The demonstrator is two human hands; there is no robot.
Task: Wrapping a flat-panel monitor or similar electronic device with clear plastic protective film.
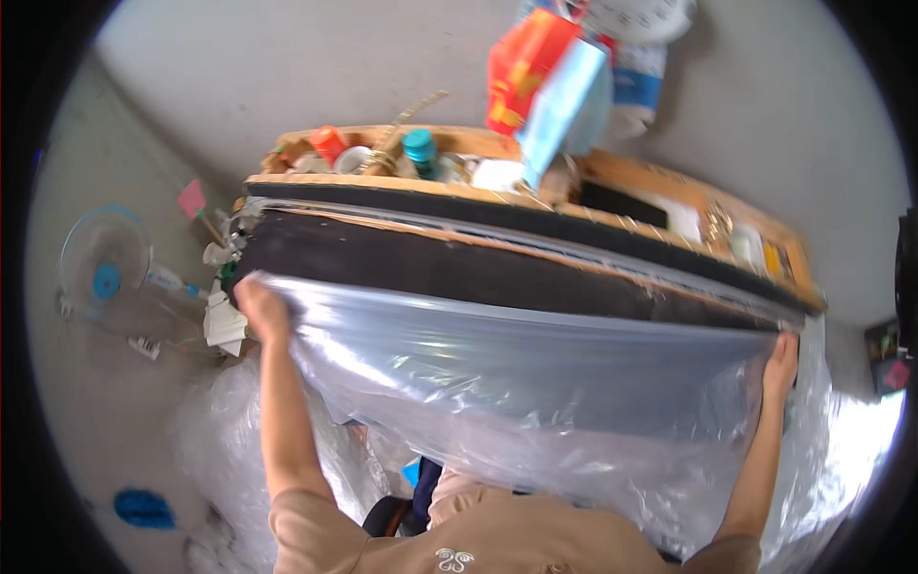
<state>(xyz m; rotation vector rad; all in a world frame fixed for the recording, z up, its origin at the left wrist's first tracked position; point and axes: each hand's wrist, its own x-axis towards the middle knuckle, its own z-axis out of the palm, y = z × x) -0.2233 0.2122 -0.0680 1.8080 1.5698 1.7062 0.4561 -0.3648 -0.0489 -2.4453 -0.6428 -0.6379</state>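
A wide sheet of clear plastic film is stretched across the near part of a black-topped workbench and hangs over its front toward my body. At the left end of the bench, my left hand is closed on the film's upper corner. My right hand grips the opposite corner at the right end. Between them the film's far edge runs nearly straight and looks taut. Beyond it, a narrow strip with clear film along it crosses the bench top lengthwise.
A wooden tray along the bench's back holds a teal-capped bottle, an orange cup and twine. A blue face mask hangs above. A fan stands left, and crumpled plastic lies on the floor.
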